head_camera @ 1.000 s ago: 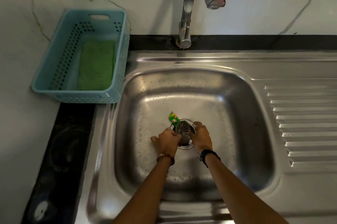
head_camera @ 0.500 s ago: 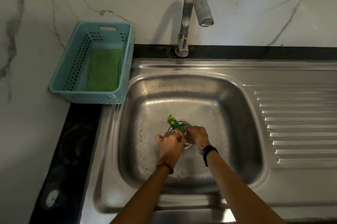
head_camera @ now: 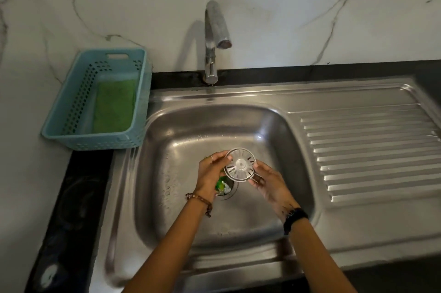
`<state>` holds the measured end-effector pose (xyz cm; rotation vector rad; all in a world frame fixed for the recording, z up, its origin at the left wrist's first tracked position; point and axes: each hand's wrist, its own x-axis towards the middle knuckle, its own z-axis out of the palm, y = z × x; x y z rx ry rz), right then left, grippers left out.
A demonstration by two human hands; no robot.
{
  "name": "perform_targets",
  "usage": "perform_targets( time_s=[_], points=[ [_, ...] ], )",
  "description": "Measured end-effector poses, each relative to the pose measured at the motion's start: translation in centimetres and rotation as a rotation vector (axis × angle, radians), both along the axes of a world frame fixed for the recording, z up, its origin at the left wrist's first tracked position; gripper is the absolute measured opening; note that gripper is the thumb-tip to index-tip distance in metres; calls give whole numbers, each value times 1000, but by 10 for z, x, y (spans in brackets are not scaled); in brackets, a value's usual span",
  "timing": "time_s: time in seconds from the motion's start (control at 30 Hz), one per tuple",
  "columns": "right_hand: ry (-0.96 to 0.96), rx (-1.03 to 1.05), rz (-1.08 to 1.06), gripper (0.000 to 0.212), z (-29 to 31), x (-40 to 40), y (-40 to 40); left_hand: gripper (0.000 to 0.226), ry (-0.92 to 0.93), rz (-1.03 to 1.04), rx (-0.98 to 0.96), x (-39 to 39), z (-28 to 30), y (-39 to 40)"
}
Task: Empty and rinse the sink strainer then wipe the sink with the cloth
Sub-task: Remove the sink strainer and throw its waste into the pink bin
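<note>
The round metal sink strainer (head_camera: 240, 164) is lifted above the drain hole (head_camera: 229, 192) of the steel sink (head_camera: 181, 149), turned so its slotted face points up at me. My left hand (head_camera: 212, 173) pinches its left rim and my right hand (head_camera: 268, 182) holds its lower right rim. Green and white scraps (head_camera: 222, 185) show just below the strainer, beside my left palm; whether they hang from the strainer or lie in the drain I cannot tell. A green cloth (head_camera: 114, 106) lies in the blue basket (head_camera: 78, 140) at the left.
The tap (head_camera: 216, 37) stands behind the basin with no water running. A ribbed draining board (head_camera: 372, 149) lies to the right. Black countertop (head_camera: 71, 209) runs along the left edge, and a marble wall (head_camera: 310, 6) rises behind.
Both hands have lifted the strainer out of the drain and turned it face up. The green scrap that lay by the drain's rim now sits under the strainer. The view has pulled back.
</note>
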<state>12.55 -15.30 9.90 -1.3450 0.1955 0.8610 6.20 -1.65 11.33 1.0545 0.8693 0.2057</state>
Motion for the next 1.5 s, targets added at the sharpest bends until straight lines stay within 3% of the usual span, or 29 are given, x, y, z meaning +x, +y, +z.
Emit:
perform_targets(
  time_s=[0.1,0.23,0.4,0.8,1.07,1.23,1.3,1.37,1.5],
  points=[
    [-179,31,-32,19,15,14,-23,26,-17,-39,95,31,11,-14],
    [-421,-43,-113,42,38,49,-57,26,-6,-166,121,75,28,-33],
    [-412,-89,-213,38,52,104,-86,24,49,-248,191,125,32,-58],
    [-590,-284,-203,31,38,196,-95,21,126,-75,346,209,16,-94],
    [-723,-398,-102,27,36,203,-97,19,150,-29,476,216,15,-105],
    [-901,-380,-186,18,52,172,-80,7,141,5,505,187,12,-96],
    [-920,-331,-123,13,53,142,-63,17,214,25,536,160,-1,-81],
    [-875,-295,47,11,43,109,-41,10,315,9,568,127,-18,-62],
    [-516,-351,463,14,0,54,5,7,495,-55,707,53,-49,-10]
  ],
)
